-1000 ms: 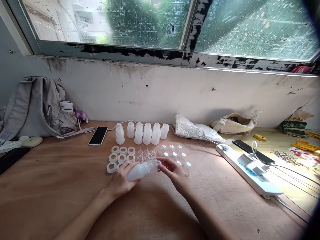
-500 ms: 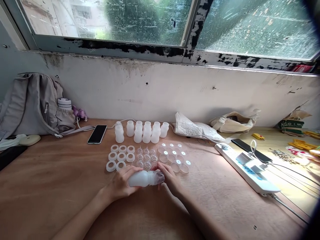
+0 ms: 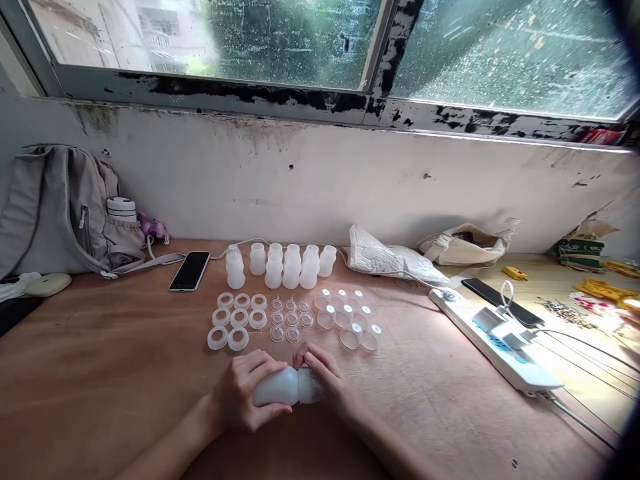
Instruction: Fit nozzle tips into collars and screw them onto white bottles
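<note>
My left hand [image 3: 247, 390] is wrapped round the body of a small, frosted white baby bottle [image 3: 280, 388], held on its side with its neck to the right. At the neck end, my right hand [image 3: 327, 379] is closed over the clear cap [image 3: 316, 392], its fingers hiding most of it. Beyond the hands lie several white screw rings [image 3: 239, 340] in rows, then several clear silicone nipples [image 3: 277, 333]. To the right of these are clear round covers [image 3: 350, 339] with small white dots. Behind them several frosted bottles [image 3: 291, 270] stand upright, and one at the left [image 3: 235, 267] has a clear top.
A phone [image 3: 190, 271] and a grey backpack [image 3: 65, 207] are at the left. Behind the covers lies a white padded pouch [image 3: 390, 257]. To the right, a power strip [image 3: 493, 340] with plugs and cables runs towards me, beside another phone [image 3: 500, 300].
Both hands have moved nearer to me with the bottle. My right hand has shifted round the cap, which is now mostly covered. The view has shifted slightly.
</note>
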Motion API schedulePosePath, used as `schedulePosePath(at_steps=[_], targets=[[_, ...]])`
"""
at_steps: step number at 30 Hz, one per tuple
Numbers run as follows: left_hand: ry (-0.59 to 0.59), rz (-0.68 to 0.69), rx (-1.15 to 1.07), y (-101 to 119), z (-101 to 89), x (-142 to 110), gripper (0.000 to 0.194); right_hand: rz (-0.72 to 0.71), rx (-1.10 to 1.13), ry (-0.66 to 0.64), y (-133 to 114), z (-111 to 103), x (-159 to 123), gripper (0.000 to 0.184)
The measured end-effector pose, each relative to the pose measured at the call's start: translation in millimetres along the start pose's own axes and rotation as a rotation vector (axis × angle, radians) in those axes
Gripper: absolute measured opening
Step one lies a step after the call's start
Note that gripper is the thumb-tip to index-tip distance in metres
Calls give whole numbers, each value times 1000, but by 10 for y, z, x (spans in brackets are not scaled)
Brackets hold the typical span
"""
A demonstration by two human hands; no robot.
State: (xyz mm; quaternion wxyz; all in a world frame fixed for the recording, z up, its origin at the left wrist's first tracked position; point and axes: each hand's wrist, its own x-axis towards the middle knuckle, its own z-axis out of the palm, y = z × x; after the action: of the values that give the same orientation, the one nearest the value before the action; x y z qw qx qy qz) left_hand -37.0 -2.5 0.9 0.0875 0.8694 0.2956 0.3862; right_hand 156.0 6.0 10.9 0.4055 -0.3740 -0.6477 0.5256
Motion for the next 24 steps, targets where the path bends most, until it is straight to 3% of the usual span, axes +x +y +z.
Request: schedulePosePath(at_steps=[13, 18, 24], targets=[[-3, -38, 74, 104, 74, -8, 46, -13, 139, 75, 74, -15, 6, 28], [61, -44, 117, 135, 100, 53, 45, 97, 186, 94, -11, -130, 71, 27], [226, -202, 225, -1, 11, 75, 43, 233, 300, 98, -144, -300, 151, 26]])
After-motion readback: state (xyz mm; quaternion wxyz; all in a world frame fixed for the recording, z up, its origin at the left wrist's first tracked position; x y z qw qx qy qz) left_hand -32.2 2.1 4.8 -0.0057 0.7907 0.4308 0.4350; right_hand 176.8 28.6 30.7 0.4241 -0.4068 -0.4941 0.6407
